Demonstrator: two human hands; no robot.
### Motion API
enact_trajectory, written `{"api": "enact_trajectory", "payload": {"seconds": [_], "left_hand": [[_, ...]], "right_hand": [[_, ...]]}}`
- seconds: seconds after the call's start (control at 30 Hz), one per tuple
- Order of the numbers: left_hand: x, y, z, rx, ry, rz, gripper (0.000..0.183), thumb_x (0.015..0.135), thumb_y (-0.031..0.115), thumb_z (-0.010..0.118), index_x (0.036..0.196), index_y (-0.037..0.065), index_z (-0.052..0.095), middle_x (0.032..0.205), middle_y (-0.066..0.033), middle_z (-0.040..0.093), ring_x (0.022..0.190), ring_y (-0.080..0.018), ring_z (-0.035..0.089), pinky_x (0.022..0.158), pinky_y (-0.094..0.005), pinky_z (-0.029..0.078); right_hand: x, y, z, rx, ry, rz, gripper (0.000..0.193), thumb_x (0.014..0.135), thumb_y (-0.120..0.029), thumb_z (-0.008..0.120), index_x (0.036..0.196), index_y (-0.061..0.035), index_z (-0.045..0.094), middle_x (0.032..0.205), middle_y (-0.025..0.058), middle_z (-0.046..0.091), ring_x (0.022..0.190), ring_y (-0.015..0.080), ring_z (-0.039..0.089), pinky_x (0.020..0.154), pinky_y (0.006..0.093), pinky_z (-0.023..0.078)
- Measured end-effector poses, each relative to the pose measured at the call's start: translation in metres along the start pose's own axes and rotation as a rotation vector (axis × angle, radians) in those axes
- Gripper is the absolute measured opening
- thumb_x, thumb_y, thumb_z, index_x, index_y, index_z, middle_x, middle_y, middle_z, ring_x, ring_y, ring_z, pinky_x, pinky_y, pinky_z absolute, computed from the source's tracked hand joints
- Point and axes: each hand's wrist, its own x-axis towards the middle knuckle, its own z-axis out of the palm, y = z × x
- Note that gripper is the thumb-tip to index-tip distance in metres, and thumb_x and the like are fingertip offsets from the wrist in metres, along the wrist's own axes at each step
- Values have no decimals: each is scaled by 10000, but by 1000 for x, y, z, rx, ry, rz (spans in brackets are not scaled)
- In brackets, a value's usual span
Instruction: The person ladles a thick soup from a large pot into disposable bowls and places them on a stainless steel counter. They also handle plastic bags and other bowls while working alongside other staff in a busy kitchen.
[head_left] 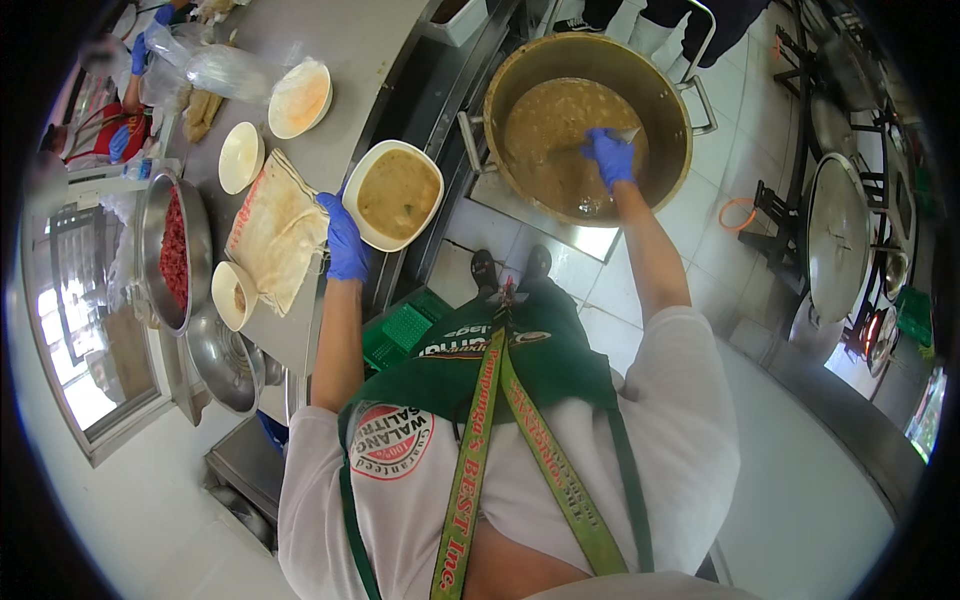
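Note:
My left hand (pixel 347 238), in a blue glove, grips the near left rim of a white bowl (pixel 377 236). Brown soup with chunks (pixel 400 193) nearly fills that bowl. To the right stands a large deep pot (pixel 668 190) partly full of brown, cloudy broth (pixel 545 110). Over the broth, inside the pot's rim, is my right hand (pixel 610 158), also gloved in blue. Its fingers are closed on a shiny metal utensil (pixel 629 134), of which only a silvery edge shows; its full shape is hidden.
A stained cloth (pixel 275 235) lies on the steel counter (pixel 345 50), near pale bowls (pixel 241 158) and a metal basin (pixel 152 250) of red food. A green crate (pixel 405 332) sits below. Another person (pixel 100 135) is at far left; someone's legs (pixel 700 35) stand behind the pot.

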Motion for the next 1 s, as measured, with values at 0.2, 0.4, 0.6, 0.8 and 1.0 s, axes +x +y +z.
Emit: {"api": "enact_trajectory", "payload": {"seconds": [0.2,0.4,0.6,0.8,1.0], "left_hand": [[6,-2,-1,-9,8,-10,762,944,638,252,1327,14,461,1248,-111,575,1133,-221,554,1002,-347,419],[12,-6,-3,-2,-18,-23,762,946,634,250,1326,7,458,1254,-116,571,1142,-223,548,1007,-348,414],[11,-7,1,-22,-69,-41,775,934,646,256,1327,9,456,1262,-118,566,1150,-229,544,1019,-356,406],[16,-12,0,-22,-112,-31,780,928,653,261,1326,12,457,1259,-114,568,1156,-227,540,1020,-356,405],[19,-9,11,-46,-152,-59,784,926,659,254,1327,17,459,1260,-106,568,1161,-220,537,1026,-353,398]], "right_hand": [[-5,-11,-18,-13,14,82,240,790,-124,633,904,87,611,846,167,656,616,252,658,558,336,564],[-22,-27,-43,72,63,188,328,846,-149,594,1019,126,556,915,202,657,647,304,683,543,327,593],[-34,-41,-81,119,165,302,318,835,-101,542,1048,131,501,944,226,638,660,318,687,552,328,606],[-43,-49,-105,102,206,337,237,821,-90,540,935,118,562,856,224,644,625,310,681,544,328,603],[-75,-64,-108,42,212,218,233,825,-104,550,886,116,598,808,221,650,614,292,683,549,322,604]]}}
